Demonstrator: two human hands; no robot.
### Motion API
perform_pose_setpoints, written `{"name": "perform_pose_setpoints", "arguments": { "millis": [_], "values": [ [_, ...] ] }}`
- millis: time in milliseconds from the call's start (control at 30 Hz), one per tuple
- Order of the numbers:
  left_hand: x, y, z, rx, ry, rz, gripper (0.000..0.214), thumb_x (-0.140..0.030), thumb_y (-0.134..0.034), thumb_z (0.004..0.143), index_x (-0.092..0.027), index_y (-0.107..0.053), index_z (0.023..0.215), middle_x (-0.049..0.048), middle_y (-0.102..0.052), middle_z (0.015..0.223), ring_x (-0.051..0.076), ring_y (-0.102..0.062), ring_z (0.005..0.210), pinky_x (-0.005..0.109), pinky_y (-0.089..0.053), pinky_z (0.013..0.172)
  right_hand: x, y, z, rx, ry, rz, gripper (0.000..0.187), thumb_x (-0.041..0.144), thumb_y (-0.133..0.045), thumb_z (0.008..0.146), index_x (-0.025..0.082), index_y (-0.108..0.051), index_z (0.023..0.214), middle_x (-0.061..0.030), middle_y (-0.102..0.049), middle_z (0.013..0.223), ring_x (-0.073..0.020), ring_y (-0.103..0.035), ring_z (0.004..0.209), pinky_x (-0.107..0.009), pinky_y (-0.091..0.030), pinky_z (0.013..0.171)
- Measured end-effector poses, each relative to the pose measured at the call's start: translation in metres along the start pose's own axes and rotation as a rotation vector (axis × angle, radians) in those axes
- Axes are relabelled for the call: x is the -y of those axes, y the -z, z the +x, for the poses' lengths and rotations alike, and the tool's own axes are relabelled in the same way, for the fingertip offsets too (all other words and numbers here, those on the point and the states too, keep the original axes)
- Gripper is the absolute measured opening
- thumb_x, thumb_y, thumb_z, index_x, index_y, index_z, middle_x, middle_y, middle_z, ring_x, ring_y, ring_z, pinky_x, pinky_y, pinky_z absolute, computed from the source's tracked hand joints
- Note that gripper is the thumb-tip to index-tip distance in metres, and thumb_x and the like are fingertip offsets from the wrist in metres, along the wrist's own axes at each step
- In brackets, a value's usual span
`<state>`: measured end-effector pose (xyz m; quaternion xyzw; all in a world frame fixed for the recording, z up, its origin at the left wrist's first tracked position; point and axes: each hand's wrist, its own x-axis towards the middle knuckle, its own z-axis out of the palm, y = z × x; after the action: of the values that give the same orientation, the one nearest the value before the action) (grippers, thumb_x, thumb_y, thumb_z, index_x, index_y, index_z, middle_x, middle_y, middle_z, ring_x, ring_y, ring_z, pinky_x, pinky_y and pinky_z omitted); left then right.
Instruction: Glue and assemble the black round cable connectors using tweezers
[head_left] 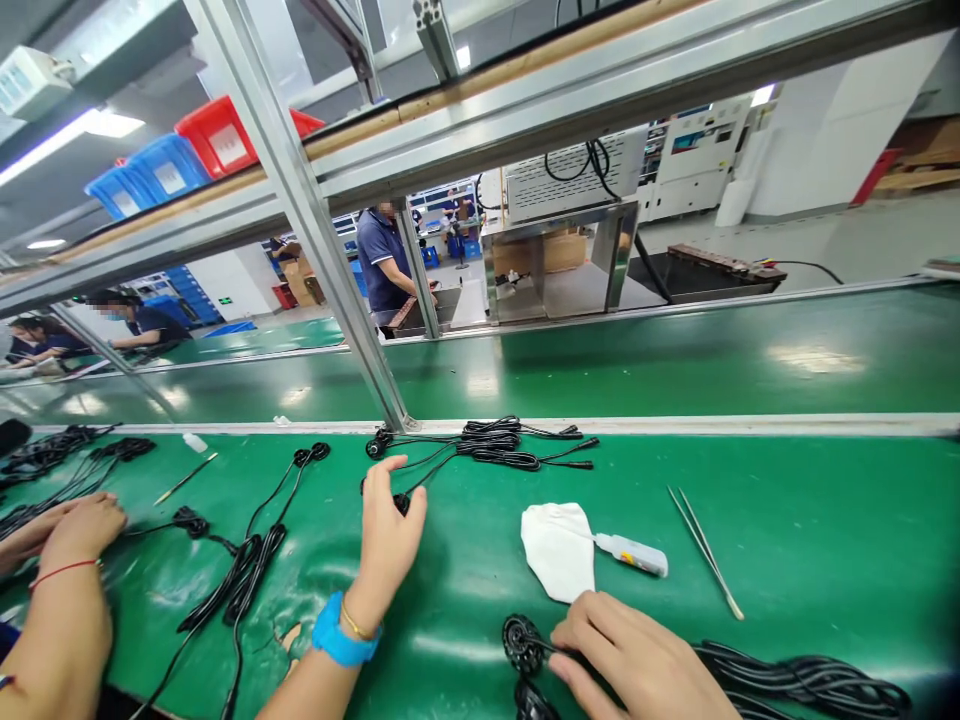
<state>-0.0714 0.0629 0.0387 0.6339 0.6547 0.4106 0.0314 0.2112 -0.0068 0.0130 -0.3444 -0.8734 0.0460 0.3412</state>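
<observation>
My left hand (390,535), with a blue band and a thin bracelet at the wrist, reaches over the green bench. Its thumb and fingers are apart around a small black round end piece (403,503), partly hidden by the hand. Just beyond lie coiled black cables (491,440) with plug ends pointing right. At the front, my right hand (637,650) pinches a black cable (541,645) right beside its round black ribbed head (520,640). A second dark head (534,700) is cut off by the lower edge. The cable bundle (810,680) trails off to the right.
A white cloth (559,550), a small glue bottle (634,555) and metal tweezers (706,555) lie mid-bench. More black cables (255,570) lie to the left, near a co-worker's hands (82,530). A metal post (337,270) rises from the bench's back edge.
</observation>
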Motion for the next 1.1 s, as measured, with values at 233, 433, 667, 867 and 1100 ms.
{"name": "perform_pose_setpoints", "arguments": {
  "millis": [233, 433, 667, 867, 1100],
  "values": [
    [0.061, 0.022, 0.033, 0.009, 0.145, 0.256, 0.027, -0.020, -0.058, 0.089, -0.016, -0.059, 0.116, 0.0135, -0.061, 0.115, 0.032, -0.057, 0.111, 0.055, -0.046, 0.097, -0.001, 0.005, 0.004, -0.028, -0.010, 0.015, 0.024, 0.026, -0.039, 0.104, 0.024, -0.060, 0.092, -0.0023, -0.063, 0.079, -0.0162, -0.064, 0.068, -0.026, -0.051, 0.060],
    [0.076, 0.019, 0.034, 0.047, 0.126, 0.224, 0.021, -0.031, -0.064, 0.093, -0.015, -0.065, 0.107, 0.0061, -0.067, 0.106, 0.023, -0.065, 0.097, 0.046, -0.053, 0.089, -0.014, 0.012, 0.004, -0.090, -0.031, -0.013, 0.021, 0.026, -0.041, 0.104, 0.025, -0.062, 0.097, -0.0031, -0.065, 0.087, -0.0168, -0.066, 0.076, -0.026, -0.051, 0.066],
    [0.048, 0.020, 0.034, -0.175, 0.027, -0.037, 0.032, -0.025, -0.050, 0.095, -0.019, -0.052, 0.127, 0.0132, -0.059, 0.121, 0.027, -0.060, 0.113, 0.040, -0.056, 0.086, -0.051, 0.014, 0.067, 0.183, -0.122, -0.318, 0.023, 0.024, -0.041, 0.102, 0.021, -0.063, 0.108, -0.0067, -0.066, 0.105, -0.0186, -0.067, 0.091, -0.031, -0.054, 0.075],
    [0.024, 0.017, 0.021, -0.213, -0.069, -0.227, 0.025, -0.021, -0.055, 0.093, -0.020, -0.059, 0.117, 0.0112, -0.059, 0.117, 0.025, -0.063, 0.109, 0.037, -0.059, 0.085, -0.075, -0.029, 0.171, 0.338, -0.148, -0.454, 0.017, 0.026, -0.057, 0.100, 0.016, -0.064, 0.111, -0.0065, -0.066, 0.109, -0.0191, -0.065, 0.098, -0.038, -0.055, 0.086],
    [0.022, 0.015, 0.019, -0.239, -0.063, -0.315, 0.031, -0.013, -0.060, 0.087, -0.022, -0.063, 0.116, 0.0099, -0.060, 0.118, 0.024, -0.064, 0.107, 0.035, -0.060, 0.081, -0.085, -0.057, 0.210, 0.389, -0.141, -0.512, 0.029, 0.035, -0.062, 0.097, 0.015, -0.062, 0.117, -0.0084, -0.064, 0.115, -0.0194, -0.065, 0.096, -0.039, -0.057, 0.084]
  ]
}}
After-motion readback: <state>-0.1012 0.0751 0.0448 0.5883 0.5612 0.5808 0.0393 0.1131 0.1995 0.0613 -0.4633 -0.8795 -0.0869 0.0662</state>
